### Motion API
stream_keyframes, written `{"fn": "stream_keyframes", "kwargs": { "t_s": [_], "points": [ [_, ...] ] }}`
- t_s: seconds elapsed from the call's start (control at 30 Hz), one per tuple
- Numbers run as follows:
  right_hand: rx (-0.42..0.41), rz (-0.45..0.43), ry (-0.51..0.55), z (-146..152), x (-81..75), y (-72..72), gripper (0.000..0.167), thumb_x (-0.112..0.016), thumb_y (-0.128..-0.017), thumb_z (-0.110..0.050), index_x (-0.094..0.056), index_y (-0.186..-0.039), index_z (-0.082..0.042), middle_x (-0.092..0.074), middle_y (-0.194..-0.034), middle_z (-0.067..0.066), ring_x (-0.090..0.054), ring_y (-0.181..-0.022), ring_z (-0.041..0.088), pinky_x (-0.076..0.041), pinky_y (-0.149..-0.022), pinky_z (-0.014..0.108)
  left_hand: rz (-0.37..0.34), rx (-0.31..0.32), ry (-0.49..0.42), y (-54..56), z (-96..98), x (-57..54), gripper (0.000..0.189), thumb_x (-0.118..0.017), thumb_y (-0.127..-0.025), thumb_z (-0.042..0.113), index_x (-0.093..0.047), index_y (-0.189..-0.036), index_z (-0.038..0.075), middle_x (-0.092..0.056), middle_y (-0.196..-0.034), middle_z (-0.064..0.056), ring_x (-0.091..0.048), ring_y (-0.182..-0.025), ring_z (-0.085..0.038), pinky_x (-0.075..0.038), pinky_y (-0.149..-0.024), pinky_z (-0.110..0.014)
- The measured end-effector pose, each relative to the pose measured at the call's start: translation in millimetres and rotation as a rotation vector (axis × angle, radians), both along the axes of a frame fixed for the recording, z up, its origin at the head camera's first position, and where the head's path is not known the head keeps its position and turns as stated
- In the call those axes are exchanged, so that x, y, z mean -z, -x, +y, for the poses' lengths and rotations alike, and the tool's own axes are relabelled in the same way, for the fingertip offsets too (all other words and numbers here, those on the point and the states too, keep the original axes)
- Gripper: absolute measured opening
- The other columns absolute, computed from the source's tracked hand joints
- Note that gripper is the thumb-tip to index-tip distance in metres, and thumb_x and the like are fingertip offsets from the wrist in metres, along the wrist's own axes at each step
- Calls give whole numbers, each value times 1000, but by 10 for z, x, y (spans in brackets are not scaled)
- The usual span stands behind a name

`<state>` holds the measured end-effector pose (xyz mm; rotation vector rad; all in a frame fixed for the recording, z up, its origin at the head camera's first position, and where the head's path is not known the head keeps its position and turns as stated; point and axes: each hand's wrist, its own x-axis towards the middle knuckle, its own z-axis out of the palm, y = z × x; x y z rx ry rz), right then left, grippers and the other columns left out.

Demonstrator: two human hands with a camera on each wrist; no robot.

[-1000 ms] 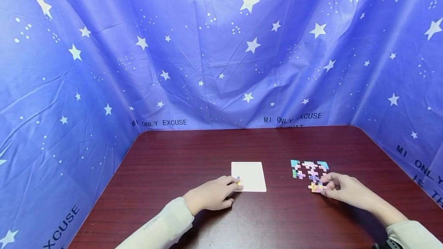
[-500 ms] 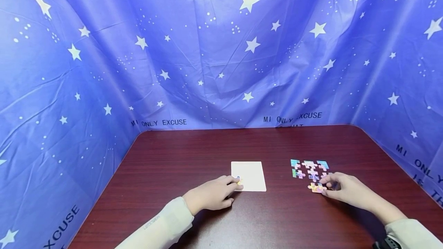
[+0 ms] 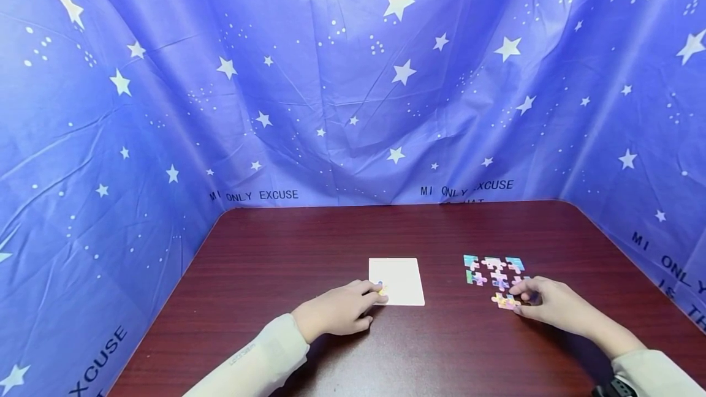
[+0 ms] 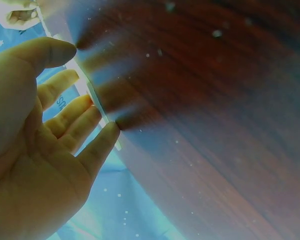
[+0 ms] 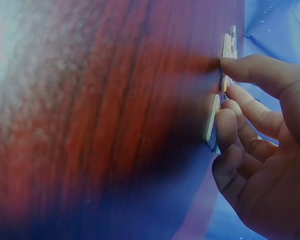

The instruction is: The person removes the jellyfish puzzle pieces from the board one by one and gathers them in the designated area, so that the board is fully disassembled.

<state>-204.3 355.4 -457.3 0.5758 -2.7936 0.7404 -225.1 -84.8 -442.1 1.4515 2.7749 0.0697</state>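
Pastel puzzle piece (image 3: pixel 504 301) under right hand (image 3: pixel 546 303)

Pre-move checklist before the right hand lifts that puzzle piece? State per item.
1. Right hand on the near puzzle piece: ok, fingertips touch it.
2. Piece gripped firmly: cannot tell.
3. Left hand steadying the white board: ok, fingers at its near left corner.
4. Board has free space: ok, mostly bare.
5. Loose pieces apart from the board: ok.
6. Table between board and pieces unobstructed: ok.
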Motion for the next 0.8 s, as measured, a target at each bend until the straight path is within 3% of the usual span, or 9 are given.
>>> {"fn": "stream_keyframes", "kwargs": {
  "t_s": [0.53,0.8],
  "points": [
    [13,-73,-13,-92,-159,17,25,-86,-74,-21,-72,-94,-16,-55,-81,-11,-44,-66,-2,-39,-60,25,-14,-1,-17,-20,-18,-17,44,-64,-96,19,-57,-139,14,-48,-147,-6,-47,-132,-19,-40,-106,-27],
    [-80,-59,17,-331,-220,129,23,-85,-76,-21,-71,-94,-17,-56,-81,-12,-49,-68,0,-42,-60,23,-32,-27,-25,-36,-21,-31,44,-64,-96,20,-57,-140,16,-47,-149,-3,-46,-133,-17,-45,-102,-27]
  ]
}}
